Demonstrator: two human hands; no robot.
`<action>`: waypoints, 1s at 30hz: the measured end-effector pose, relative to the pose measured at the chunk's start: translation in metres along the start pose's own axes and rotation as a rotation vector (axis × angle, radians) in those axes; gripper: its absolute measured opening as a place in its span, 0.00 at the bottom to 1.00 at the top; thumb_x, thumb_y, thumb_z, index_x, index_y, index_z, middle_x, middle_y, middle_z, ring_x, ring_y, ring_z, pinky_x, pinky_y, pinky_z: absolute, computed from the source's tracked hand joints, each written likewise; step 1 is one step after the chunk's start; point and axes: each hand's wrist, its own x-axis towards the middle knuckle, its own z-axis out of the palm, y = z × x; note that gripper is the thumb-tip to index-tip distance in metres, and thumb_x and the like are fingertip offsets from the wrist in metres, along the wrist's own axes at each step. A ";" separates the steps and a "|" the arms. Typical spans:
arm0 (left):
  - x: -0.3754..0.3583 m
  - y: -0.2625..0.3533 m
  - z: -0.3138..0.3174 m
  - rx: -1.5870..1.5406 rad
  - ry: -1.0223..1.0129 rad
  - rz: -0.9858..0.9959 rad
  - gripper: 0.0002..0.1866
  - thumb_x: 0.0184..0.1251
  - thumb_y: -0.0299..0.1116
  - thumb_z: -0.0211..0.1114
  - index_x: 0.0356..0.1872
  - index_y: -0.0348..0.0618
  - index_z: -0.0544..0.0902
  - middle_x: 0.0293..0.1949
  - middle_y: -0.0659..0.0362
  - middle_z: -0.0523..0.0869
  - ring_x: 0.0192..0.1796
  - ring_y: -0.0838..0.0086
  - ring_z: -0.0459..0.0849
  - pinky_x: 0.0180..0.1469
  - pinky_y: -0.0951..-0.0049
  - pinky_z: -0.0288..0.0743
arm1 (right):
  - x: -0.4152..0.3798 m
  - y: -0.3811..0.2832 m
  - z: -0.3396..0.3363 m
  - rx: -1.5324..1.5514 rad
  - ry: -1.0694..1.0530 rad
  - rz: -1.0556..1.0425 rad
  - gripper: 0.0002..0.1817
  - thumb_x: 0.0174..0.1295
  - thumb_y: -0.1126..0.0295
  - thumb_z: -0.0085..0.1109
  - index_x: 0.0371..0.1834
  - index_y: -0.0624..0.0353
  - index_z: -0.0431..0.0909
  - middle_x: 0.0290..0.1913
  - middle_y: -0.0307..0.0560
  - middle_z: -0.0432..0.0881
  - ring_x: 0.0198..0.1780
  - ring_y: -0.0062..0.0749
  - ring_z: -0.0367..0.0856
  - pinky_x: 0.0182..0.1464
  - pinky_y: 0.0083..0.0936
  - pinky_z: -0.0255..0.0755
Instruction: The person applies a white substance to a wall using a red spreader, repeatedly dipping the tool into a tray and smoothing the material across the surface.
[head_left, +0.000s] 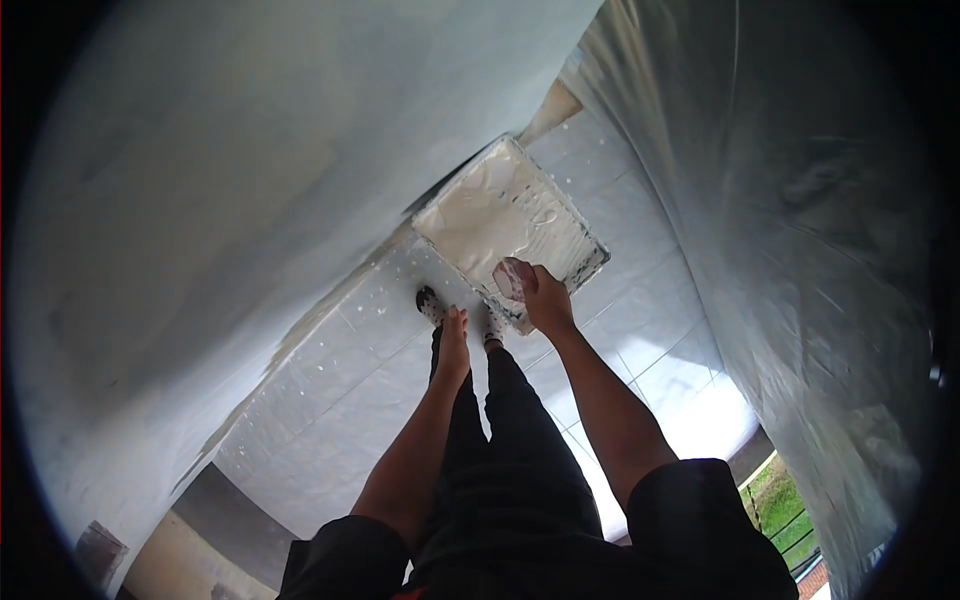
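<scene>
From where I stand, the person's right hand point(550, 300) is over the near edge of a tray point(558, 197) on the floor point(350, 385), its fingers curled tight around a smeared block point(510, 280). The left hand point(455, 345) is open, its fingers straight and together, above the legs; I see nothing in it. I'd judge the step in hand to be working the block at the pale paste point(485, 220) that fills most of the tray, though I can't tell whether it is touching or just above. To take up more paste, the move would call for a firm grip, the block's flat side turned down and a low sweep inside the rim. The block sticks out of the fist on the side toward the left hand, its flat end facing that way; it is so foreshortened that I can't be sure of its long axis. The tray lies with one side along the foot of the wall point(250, 150) and a corner toward the feet, seeming a little longer outward from the wall.
</scene>
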 end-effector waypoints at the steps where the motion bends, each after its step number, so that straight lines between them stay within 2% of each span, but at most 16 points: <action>1: 0.014 0.002 0.005 0.007 0.000 -0.016 0.50 0.69 0.71 0.37 0.75 0.36 0.48 0.73 0.46 0.60 0.76 0.61 0.55 0.76 0.61 0.44 | 0.014 0.000 0.007 0.003 -0.007 0.016 0.13 0.66 0.63 0.53 0.44 0.62 0.75 0.36 0.65 0.82 0.42 0.64 0.80 0.42 0.49 0.73; 3: 0.027 0.003 0.007 -0.185 0.049 -0.018 0.51 0.67 0.73 0.37 0.75 0.37 0.47 0.73 0.47 0.59 0.76 0.60 0.55 0.76 0.61 0.44 | 0.028 0.002 0.025 0.037 -0.020 -0.068 0.12 0.68 0.64 0.51 0.44 0.61 0.75 0.35 0.65 0.82 0.42 0.63 0.80 0.42 0.49 0.73; 7: 0.052 0.011 0.008 -0.313 0.058 -0.019 0.53 0.66 0.74 0.38 0.75 0.36 0.47 0.73 0.46 0.58 0.77 0.59 0.54 0.76 0.60 0.44 | 0.052 -0.001 0.046 0.019 -0.079 -0.124 0.11 0.69 0.65 0.49 0.45 0.61 0.74 0.35 0.65 0.82 0.41 0.64 0.80 0.41 0.50 0.73; 8: 0.055 0.015 0.009 -0.311 0.061 -0.020 0.53 0.66 0.74 0.38 0.75 0.36 0.47 0.73 0.46 0.58 0.77 0.59 0.54 0.76 0.60 0.44 | 0.054 -0.004 0.046 0.005 -0.114 -0.091 0.11 0.68 0.65 0.49 0.46 0.60 0.74 0.37 0.65 0.82 0.43 0.63 0.81 0.44 0.51 0.74; 9: 0.060 0.016 0.009 -0.358 0.061 -0.020 0.53 0.65 0.75 0.39 0.75 0.36 0.47 0.71 0.47 0.61 0.75 0.58 0.57 0.76 0.60 0.45 | 0.056 -0.007 0.046 -0.010 -0.146 -0.060 0.11 0.68 0.66 0.49 0.47 0.60 0.73 0.39 0.66 0.83 0.45 0.61 0.81 0.47 0.51 0.74; 11: 0.066 0.017 0.010 -0.404 0.060 -0.026 0.54 0.64 0.75 0.39 0.75 0.36 0.48 0.69 0.47 0.64 0.73 0.58 0.60 0.76 0.61 0.47 | 0.058 -0.008 0.051 -0.008 -0.149 -0.056 0.11 0.67 0.66 0.48 0.47 0.60 0.73 0.39 0.66 0.83 0.45 0.61 0.81 0.47 0.51 0.74; 13: 0.072 0.017 0.013 -0.487 0.080 -0.034 0.54 0.64 0.76 0.40 0.74 0.35 0.50 0.61 0.51 0.69 0.67 0.61 0.67 0.75 0.61 0.51 | 0.060 -0.010 0.052 -0.010 -0.148 -0.056 0.11 0.67 0.66 0.48 0.47 0.60 0.73 0.39 0.66 0.83 0.45 0.61 0.81 0.47 0.51 0.74; 14: 0.074 0.017 0.014 -0.486 0.079 -0.034 0.54 0.64 0.76 0.40 0.74 0.35 0.50 0.61 0.51 0.69 0.67 0.61 0.67 0.75 0.61 0.51 | 0.061 -0.011 0.052 0.003 -0.153 -0.072 0.11 0.67 0.67 0.48 0.47 0.60 0.73 0.39 0.65 0.83 0.44 0.61 0.81 0.47 0.51 0.74; 16: 0.072 0.018 0.016 -0.514 0.114 -0.062 0.53 0.63 0.76 0.41 0.73 0.36 0.53 0.54 0.54 0.70 0.60 0.66 0.70 0.73 0.63 0.55 | 0.060 -0.010 0.053 0.016 -0.157 -0.085 0.11 0.67 0.67 0.48 0.47 0.60 0.73 0.39 0.65 0.83 0.44 0.61 0.81 0.47 0.51 0.74; 22: 0.070 0.022 0.015 -0.516 0.080 -0.097 0.54 0.62 0.77 0.41 0.74 0.37 0.53 0.54 0.56 0.72 0.55 0.71 0.71 0.69 0.67 0.58 | 0.071 -0.017 0.048 0.005 -0.203 -0.105 0.11 0.67 0.66 0.51 0.45 0.62 0.73 0.40 0.64 0.82 0.46 0.60 0.80 0.47 0.48 0.73; 26: 0.071 0.024 0.013 -0.508 0.080 -0.115 0.55 0.62 0.78 0.40 0.74 0.37 0.53 0.56 0.56 0.71 0.54 0.71 0.71 0.70 0.67 0.57 | 0.082 -0.017 0.039 0.015 -0.280 -0.124 0.12 0.65 0.66 0.54 0.43 0.64 0.75 0.41 0.64 0.82 0.46 0.59 0.80 0.48 0.46 0.73; 29: 0.070 0.025 0.013 -0.482 0.052 -0.108 0.55 0.62 0.78 0.38 0.75 0.37 0.51 0.60 0.55 0.70 0.58 0.70 0.70 0.72 0.66 0.54 | 0.095 -0.006 0.036 -0.006 -0.327 -0.133 0.14 0.63 0.66 0.56 0.45 0.65 0.76 0.42 0.63 0.82 0.47 0.56 0.81 0.49 0.44 0.73; 30: 0.070 0.025 0.013 -0.474 0.036 -0.115 0.56 0.61 0.79 0.37 0.75 0.37 0.49 0.62 0.53 0.68 0.62 0.68 0.68 0.73 0.65 0.52 | 0.099 -0.001 0.036 -0.015 -0.352 -0.134 0.15 0.62 0.66 0.57 0.46 0.65 0.77 0.41 0.62 0.82 0.47 0.54 0.81 0.49 0.42 0.73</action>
